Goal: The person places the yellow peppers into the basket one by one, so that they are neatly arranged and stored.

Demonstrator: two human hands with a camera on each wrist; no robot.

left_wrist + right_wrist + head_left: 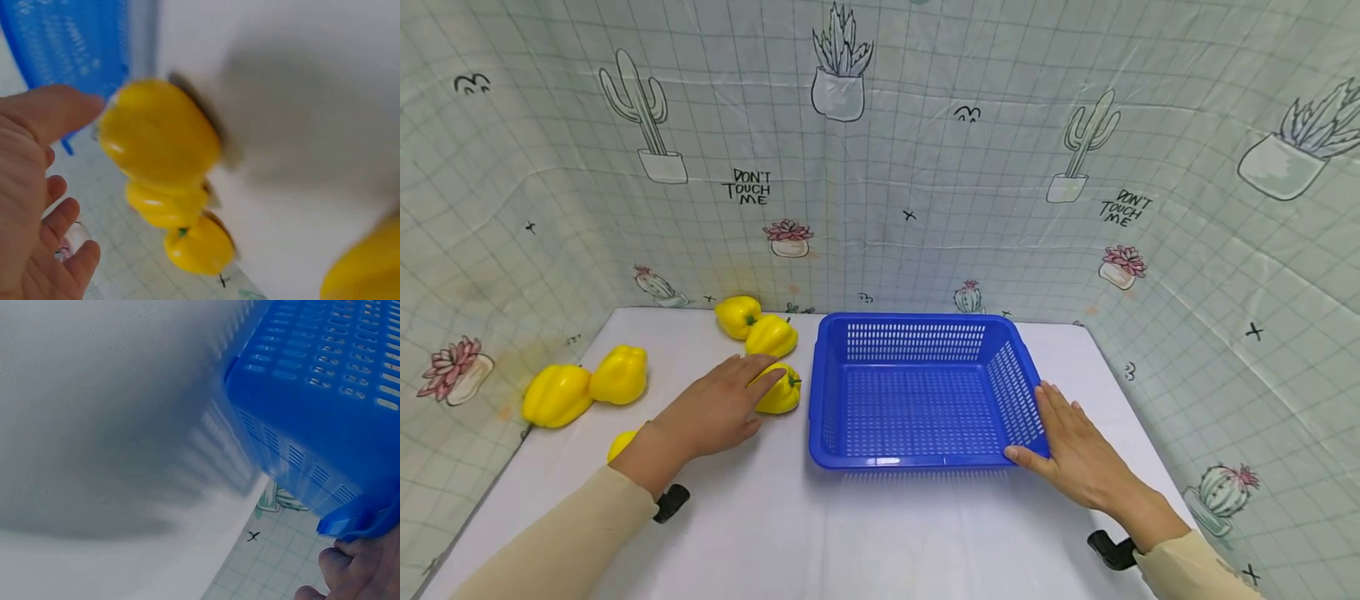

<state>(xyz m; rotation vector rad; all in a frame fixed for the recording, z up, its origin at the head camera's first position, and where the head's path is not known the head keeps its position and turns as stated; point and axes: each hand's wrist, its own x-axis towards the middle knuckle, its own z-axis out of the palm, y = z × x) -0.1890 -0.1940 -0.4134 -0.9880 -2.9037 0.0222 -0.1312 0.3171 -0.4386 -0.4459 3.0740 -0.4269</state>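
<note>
My left hand [711, 408] reaches over a yellow bell pepper [781, 392], partly covering it in the head view. In the left wrist view the thumb is beside that pepper [159, 134] and the other fingers are spread apart from it. A blue plastic basket [917, 461] with slotted walls stands to the right of the pepper. My right hand [1086, 458] rests against the basket's front right corner, its thumb on the front rim and its fingers straight along the right side. Nothing lies inside the basket.
Behind the left hand are two more yellow bell peppers [771, 336]. Another pair [619, 375] sits at the table's left edge, and a further pepper [621, 444] is mostly hidden by the left wrist. A patterned cloth wall [880, 183] surrounds the white table [895, 533].
</note>
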